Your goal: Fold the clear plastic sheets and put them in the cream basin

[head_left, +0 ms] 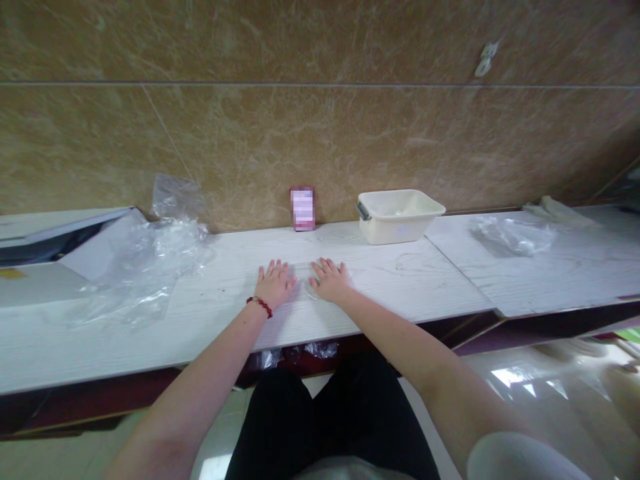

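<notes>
My left hand (pixel 274 283) lies flat on the white wood-grain tabletop (pixel 210 313), fingers stretched out, with a red bead bracelet (pixel 260 306) at the wrist. My right hand (pixel 330 279) lies flat just beside it, fingers spread. Between and under the two hands there seems to be a small clear plastic bag (pixel 303 288), pressed flat and hard to make out. Neither hand grips anything.
A cream plastic tub (pixel 399 215) with a grey handle stands at the back by the brown marble wall. A small pink box (pixel 303 209) leans against the wall. Crumpled clear plastic (pixel 145 260) lies to the left, another clear bag (pixel 515 233) to the right.
</notes>
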The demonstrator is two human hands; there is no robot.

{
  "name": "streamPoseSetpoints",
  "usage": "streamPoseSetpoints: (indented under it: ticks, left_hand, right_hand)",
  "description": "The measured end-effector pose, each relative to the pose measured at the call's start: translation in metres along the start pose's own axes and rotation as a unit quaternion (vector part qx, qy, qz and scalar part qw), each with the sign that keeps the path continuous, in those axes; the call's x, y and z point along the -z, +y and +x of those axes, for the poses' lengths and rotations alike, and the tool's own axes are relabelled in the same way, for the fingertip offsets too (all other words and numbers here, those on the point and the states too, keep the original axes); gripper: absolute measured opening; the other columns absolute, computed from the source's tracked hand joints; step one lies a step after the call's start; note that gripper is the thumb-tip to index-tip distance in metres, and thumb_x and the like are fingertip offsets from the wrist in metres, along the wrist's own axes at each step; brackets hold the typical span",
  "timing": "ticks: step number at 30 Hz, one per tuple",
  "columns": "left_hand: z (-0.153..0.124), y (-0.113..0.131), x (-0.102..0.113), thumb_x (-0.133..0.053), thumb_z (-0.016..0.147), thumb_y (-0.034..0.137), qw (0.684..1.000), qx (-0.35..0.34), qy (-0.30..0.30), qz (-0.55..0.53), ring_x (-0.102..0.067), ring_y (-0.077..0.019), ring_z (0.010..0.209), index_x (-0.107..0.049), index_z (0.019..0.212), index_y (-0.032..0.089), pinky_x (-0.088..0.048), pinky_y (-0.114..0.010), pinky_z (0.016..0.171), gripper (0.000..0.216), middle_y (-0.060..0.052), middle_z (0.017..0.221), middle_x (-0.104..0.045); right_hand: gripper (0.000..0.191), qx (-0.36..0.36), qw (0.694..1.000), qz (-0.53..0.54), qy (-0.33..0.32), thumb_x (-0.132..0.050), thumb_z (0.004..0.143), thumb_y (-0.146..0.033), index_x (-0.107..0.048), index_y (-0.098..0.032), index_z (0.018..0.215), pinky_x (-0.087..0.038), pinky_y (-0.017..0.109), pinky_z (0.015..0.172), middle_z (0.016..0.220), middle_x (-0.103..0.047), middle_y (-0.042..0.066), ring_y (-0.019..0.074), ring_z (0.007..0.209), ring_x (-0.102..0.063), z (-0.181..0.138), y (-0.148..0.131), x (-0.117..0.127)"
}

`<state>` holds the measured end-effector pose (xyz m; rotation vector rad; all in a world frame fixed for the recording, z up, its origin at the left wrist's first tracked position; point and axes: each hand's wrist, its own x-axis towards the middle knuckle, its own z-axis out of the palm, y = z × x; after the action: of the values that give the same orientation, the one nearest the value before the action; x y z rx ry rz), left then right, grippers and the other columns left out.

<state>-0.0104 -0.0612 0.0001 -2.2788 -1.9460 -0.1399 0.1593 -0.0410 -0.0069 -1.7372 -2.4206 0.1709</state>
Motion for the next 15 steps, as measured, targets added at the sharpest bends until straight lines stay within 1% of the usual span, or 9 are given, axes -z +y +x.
streamPoseSetpoints:
  ticks: [2, 3, 5, 7, 9, 11, 15]
  left_hand:
    - [-0.002, 0.019, 0.002, -0.018, 0.083, 0.039, 0.999, -0.039, 0.012, -0.018, -0.019, -0.0228, 0.124, -0.032, 0.126, 0.012, -0.013, -0.044, 0.099, 0.053, -0.010, 0.133, -0.029]
    - [-0.004, 0.029, 0.002, -0.018, 0.083, 0.036, 0.998, -0.052, 0.009, -0.028, -0.020, -0.0224, 0.123, -0.032, 0.126, 0.012, -0.014, -0.043, 0.099, 0.051, -0.010, 0.133, -0.030]
    - [-0.006, 0.045, 0.001, -0.019, 0.083, 0.030, 0.997, -0.056, -0.001, -0.047, -0.021, -0.0216, 0.123, -0.032, 0.126, 0.010, -0.015, -0.042, 0.099, 0.049, -0.009, 0.133, -0.030]
    - [-0.007, 0.054, -0.001, -0.021, 0.081, 0.026, 0.997, -0.052, -0.013, -0.061, -0.021, -0.0216, 0.123, -0.032, 0.126, 0.009, -0.015, -0.041, 0.099, 0.049, -0.009, 0.133, -0.031]
    - [-0.007, 0.054, -0.004, -0.022, 0.081, 0.026, 0.996, -0.044, -0.019, -0.070, -0.021, -0.0221, 0.123, -0.032, 0.126, 0.009, -0.015, -0.041, 0.099, 0.049, -0.008, 0.133, -0.030]
    - [-0.008, 0.049, -0.006, -0.022, 0.081, 0.030, 0.996, -0.038, -0.018, -0.075, -0.021, -0.0227, 0.123, -0.031, 0.127, 0.014, -0.014, -0.042, 0.099, 0.049, -0.007, 0.134, -0.029]
    - [-0.010, 0.036, -0.007, -0.024, 0.080, 0.045, 0.996, -0.020, -0.031, -0.078, -0.020, -0.0249, 0.123, -0.030, 0.127, 0.023, -0.013, -0.046, 0.097, 0.052, -0.009, 0.135, -0.025]
  right_hand:
    - [0.053, 0.002, 1.000, -0.002, 0.009, -0.019, 0.080, -0.046, -0.023, -0.025, 0.129, -0.004, 0.052, 0.095, 0.137, -0.018, 0.004, 0.0228, 0.124, -0.013, -0.001, 0.000, 0.000]
    - [0.052, 0.003, 1.000, -0.003, 0.011, -0.019, 0.081, -0.044, -0.023, -0.025, 0.129, -0.004, 0.052, 0.095, 0.137, -0.019, 0.004, 0.0225, 0.124, -0.013, -0.001, 0.000, 0.001]
    - [0.050, 0.004, 1.000, -0.003, 0.010, -0.018, 0.082, -0.041, -0.024, -0.026, 0.129, -0.005, 0.052, 0.095, 0.137, -0.019, 0.003, 0.0221, 0.124, -0.013, -0.002, 0.000, 0.002]
    - [0.049, 0.005, 1.000, -0.001, 0.007, -0.017, 0.083, -0.040, -0.025, -0.026, 0.129, -0.005, 0.052, 0.095, 0.137, -0.020, 0.003, 0.0220, 0.124, -0.014, -0.002, 0.000, 0.002]
    - [0.049, 0.006, 1.000, 0.001, 0.005, -0.016, 0.083, -0.040, -0.025, -0.026, 0.129, -0.005, 0.053, 0.095, 0.137, -0.020, 0.003, 0.0221, 0.124, -0.014, -0.002, 0.001, 0.002]
    - [0.049, 0.006, 1.000, 0.001, 0.005, -0.016, 0.082, -0.041, -0.024, -0.026, 0.129, -0.004, 0.053, 0.095, 0.137, -0.019, 0.003, 0.0222, 0.124, -0.013, -0.001, 0.001, 0.001]
    - [0.052, 0.002, 1.000, -0.001, -0.005, -0.018, 0.081, -0.046, -0.021, -0.028, 0.130, -0.003, 0.056, 0.093, 0.138, -0.016, 0.002, 0.0243, 0.125, -0.011, 0.000, 0.003, 0.000]
